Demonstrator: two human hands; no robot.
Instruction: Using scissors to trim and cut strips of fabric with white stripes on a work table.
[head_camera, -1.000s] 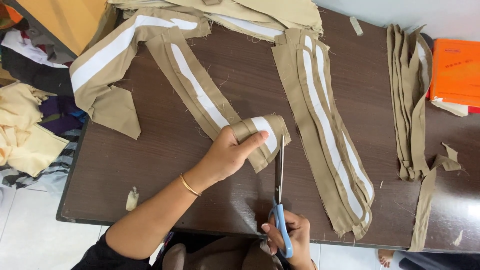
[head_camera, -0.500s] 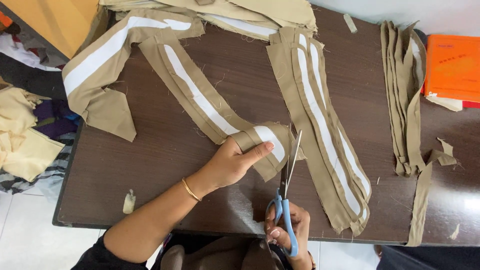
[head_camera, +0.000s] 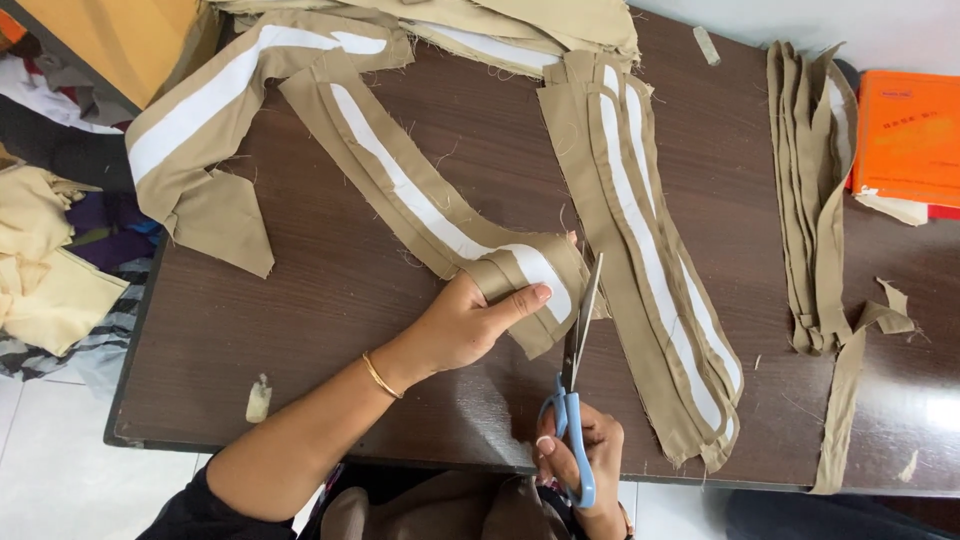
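Khaki strip w/ white stripe (head_camera: 440, 215): on dark table (head_camera: 330, 300), runs 11 o'clock to centre; folded end pinched in left hand (head_camera: 470, 325). Blue-handled scissors (head_camera: 575, 380): gripped by right hand (head_camera: 585, 460) at 6 o'clock, blades parted beside fold. Stacked strips (head_camera: 650, 260) at 3 o'clock of fold. Orange book (head_camera: 910, 135) at 2 o'clock.
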